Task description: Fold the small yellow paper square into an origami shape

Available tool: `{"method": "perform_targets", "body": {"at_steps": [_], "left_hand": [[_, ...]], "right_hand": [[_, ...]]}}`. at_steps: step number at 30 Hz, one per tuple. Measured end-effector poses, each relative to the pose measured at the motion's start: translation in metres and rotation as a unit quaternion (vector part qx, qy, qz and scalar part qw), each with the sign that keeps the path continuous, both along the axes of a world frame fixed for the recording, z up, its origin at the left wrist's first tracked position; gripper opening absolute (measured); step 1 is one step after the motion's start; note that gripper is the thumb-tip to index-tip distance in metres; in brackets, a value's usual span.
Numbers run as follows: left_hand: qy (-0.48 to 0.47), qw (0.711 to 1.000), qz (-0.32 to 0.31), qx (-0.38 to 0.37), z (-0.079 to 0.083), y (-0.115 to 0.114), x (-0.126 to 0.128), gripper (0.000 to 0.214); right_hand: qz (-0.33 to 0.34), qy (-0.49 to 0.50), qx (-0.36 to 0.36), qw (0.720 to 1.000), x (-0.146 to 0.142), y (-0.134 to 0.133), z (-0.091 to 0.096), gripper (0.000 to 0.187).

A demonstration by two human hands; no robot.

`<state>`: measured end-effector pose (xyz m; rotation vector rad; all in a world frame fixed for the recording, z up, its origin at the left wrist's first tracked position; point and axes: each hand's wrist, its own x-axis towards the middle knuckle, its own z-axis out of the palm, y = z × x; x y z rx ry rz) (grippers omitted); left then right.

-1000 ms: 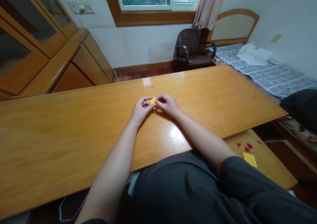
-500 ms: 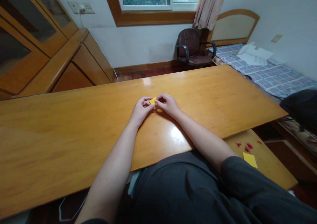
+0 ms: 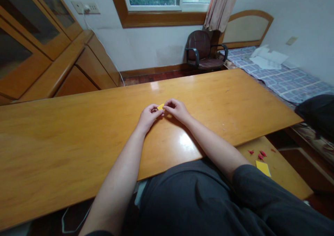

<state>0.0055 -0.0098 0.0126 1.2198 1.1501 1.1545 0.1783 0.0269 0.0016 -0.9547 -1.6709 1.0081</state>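
A small piece of yellow paper (image 3: 160,107), apparently folded, is held between my two hands just over the wooden table (image 3: 78,135). My left hand (image 3: 149,116) grips it from the left, thumb in front and fingers behind. At its right edge, my right hand (image 3: 176,109) pinches the paper between thumb and forefinger. Fingers cover part of the paper, so its full shape is hidden.
On a lower surface (image 3: 284,180) at the right lie several small red pieces (image 3: 261,156) and a yellow paper stack (image 3: 263,168). Beyond the table stand a dark red armchair (image 3: 199,49) and a bed (image 3: 292,77). A wooden cabinet (image 3: 86,69) is at the left.
The yellow paper has turned slightly between my fingers and shows a narrower, more rectangular face. My left fingers have shifted a little; both arms stay nearly in place.
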Motion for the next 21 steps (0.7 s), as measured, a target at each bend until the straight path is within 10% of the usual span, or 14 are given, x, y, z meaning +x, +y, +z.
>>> {"method": "perform_targets", "body": {"at_steps": [21], "left_hand": [[-0.056,0.997,-0.001,-0.049,0.0036,-0.003,-0.0016,0.038]], "right_hand": [[0.043,0.11,-0.082,0.99,-0.0003,0.0032,-0.0048,0.035]]}}
